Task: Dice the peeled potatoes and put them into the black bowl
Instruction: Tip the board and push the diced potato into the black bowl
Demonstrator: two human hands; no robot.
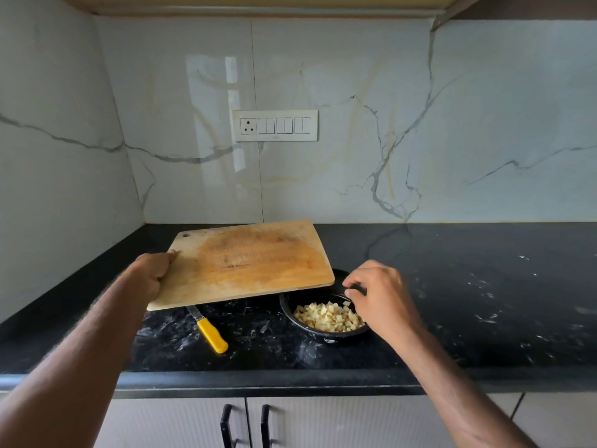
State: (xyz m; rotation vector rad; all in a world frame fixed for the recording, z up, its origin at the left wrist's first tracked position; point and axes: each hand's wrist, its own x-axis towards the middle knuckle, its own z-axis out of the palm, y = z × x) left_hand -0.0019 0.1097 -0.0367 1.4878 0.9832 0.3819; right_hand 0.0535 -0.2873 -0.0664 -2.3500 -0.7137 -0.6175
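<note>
A black bowl (pixel 288 313) sits on the dark counter, filled with pale diced potato (pixel 326 315). My left hand (pixel 149 277) grips the left edge of a bare wooden cutting board (pixel 245 261), holding it lifted and tilted so that its right corner hangs over the bowl's far rim. My right hand (pixel 378 294) hovers over the bowl's right rim with its fingers loosely curled, and I see nothing between them. A knife with a yellow handle (pixel 212 335) lies on the counter under the board's near edge, with most of its blade hidden.
The black marble counter (pixel 468 302) runs off to the right, with wet smears around the knife and bowl. A marble wall with a switch panel (pixel 275 125) stands behind it. Cabinet doors with black handles (pixel 226 425) are below the front edge.
</note>
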